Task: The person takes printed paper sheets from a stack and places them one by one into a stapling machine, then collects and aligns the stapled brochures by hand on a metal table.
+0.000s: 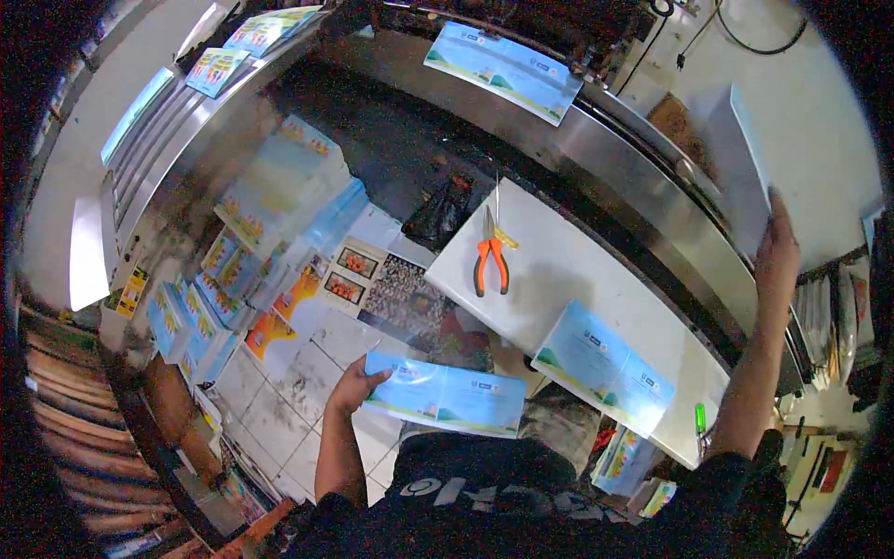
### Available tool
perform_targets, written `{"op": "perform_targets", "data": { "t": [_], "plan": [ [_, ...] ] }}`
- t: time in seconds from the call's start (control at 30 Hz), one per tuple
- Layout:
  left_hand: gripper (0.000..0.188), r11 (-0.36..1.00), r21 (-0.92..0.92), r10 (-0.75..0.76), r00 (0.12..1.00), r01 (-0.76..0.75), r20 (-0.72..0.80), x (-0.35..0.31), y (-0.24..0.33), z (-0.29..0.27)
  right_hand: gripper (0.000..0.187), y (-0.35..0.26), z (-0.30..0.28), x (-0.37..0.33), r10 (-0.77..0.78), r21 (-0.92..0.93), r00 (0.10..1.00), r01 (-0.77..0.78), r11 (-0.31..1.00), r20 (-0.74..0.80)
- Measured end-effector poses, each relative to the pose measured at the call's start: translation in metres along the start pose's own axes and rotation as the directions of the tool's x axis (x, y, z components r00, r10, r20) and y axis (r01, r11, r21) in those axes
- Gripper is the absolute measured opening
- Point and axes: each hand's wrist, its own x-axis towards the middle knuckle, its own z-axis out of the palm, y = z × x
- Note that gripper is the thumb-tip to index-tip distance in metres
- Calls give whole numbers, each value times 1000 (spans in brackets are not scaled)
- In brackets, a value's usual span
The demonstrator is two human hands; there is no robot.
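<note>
My left hand (350, 388) grips the left end of a long light-blue printed sheet (447, 395), with the thumb on top. The sheet lies level in front of my body. Out to the right, my right arm is stretched far and my right hand (780, 244) holds the edge of a pale sheet (734, 154), which stands tilted and is slightly blurred. Between the hands, more light-blue printed sheets (605, 369) rest on the white table (587, 270). Another such sheet (504, 71) lies on the metal machine beyond.
Orange-handled pliers (490, 259) and a yellow-handled screwdriver (504, 237) lie on the table, a green-handled tool (700, 417) near its right end. A metal-edged machine (643, 168) curves behind. At left stand stacks of printed sheets (279, 191) and a slatted rack (154, 140).
</note>
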Motion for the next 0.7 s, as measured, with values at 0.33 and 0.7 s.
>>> {"op": "perform_targets", "data": {
  "t": [0.33, 0.7],
  "plan": [
    [37, 999, 45, -12, 999, 14, -31, -9, 15, 5, 46, -42, 108, -57, -82, -197, 916, 171, 965, 392],
    [34, 993, 117, -5, 1000, 3, 17, 8, 5, 4, 87, -105, 13, -257, -62, -79, 564, 223, 972, 823]
  ]
}}
